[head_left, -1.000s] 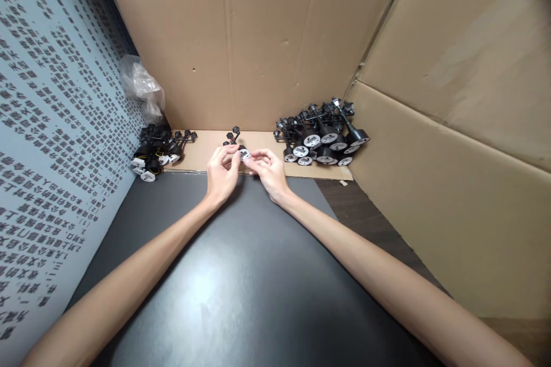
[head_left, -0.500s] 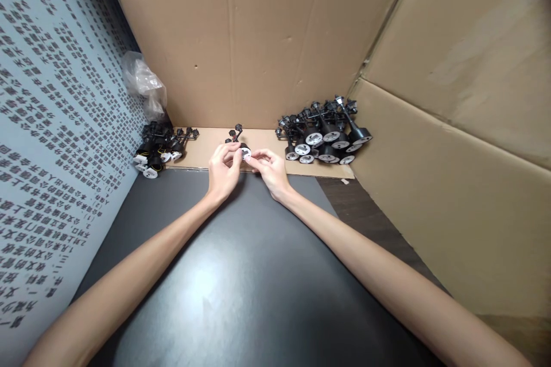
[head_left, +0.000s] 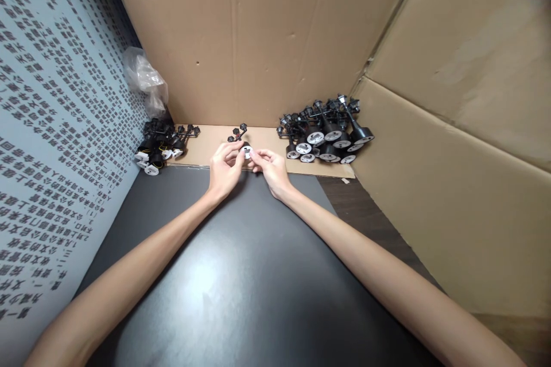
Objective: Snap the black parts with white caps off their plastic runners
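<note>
Pinch grip on a white-faced black plastic fitting [head_left: 247,152], held just above the near edge of a cardboard strip [head_left: 202,146] between the left hand [head_left: 224,169] and right hand [head_left: 272,171]. Both hands' fingers are narrowly closed on the part, not spread. Left fingertips [head_left: 235,150] curve around its left side; right fingertips [head_left: 256,153] meet it from the right. Exact contact is mostly hidden. A black branched plastic sprig [head_left: 237,133] stands just beyond the fingers; cannot tell whether it joins the fitting. A larger heap of similar fittings [head_left: 322,140] lies right of the fingers, well apart; a smaller heap [head_left: 155,155] lies left of them.

Risks, judged: the small, smooth white face could slip from a light fingertip hold and fall onto the black tabletop [head_left: 241,275]. Twisting could snap the thin sprig arms. A knock from the right hand could disturb the loosely stacked larger heap.
</note>
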`<move>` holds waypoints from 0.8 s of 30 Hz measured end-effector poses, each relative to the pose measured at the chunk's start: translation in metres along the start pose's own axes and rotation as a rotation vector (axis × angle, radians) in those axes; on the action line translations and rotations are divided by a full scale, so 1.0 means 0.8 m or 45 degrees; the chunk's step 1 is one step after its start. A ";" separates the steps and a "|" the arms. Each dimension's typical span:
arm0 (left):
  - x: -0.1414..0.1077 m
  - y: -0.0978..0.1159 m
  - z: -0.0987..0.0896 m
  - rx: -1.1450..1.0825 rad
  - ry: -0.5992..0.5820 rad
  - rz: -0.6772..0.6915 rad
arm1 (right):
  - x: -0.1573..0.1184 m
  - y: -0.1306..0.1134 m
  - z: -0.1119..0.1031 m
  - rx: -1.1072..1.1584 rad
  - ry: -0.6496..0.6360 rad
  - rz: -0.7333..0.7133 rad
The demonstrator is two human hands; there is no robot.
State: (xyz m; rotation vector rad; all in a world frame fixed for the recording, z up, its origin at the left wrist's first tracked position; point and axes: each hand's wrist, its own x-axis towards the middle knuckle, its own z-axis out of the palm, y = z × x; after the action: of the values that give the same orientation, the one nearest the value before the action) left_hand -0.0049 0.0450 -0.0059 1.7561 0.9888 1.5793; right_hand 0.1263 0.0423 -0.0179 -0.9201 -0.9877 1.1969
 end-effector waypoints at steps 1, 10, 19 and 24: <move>0.000 0.000 0.000 -0.019 -0.008 -0.006 | 0.000 0.000 0.000 0.001 0.004 -0.002; -0.002 0.008 -0.003 -0.051 -0.069 -0.024 | -0.003 0.000 0.002 -0.006 0.010 -0.068; -0.004 0.011 -0.004 0.125 0.019 0.070 | -0.002 0.001 0.003 0.014 0.012 -0.050; -0.005 0.015 -0.004 0.215 0.033 0.120 | -0.003 -0.001 0.003 0.020 -0.004 -0.041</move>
State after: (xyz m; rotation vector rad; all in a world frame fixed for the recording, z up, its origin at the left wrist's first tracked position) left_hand -0.0065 0.0343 0.0021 1.9260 1.0937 1.6211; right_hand 0.1236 0.0399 -0.0169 -0.8871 -0.9911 1.1780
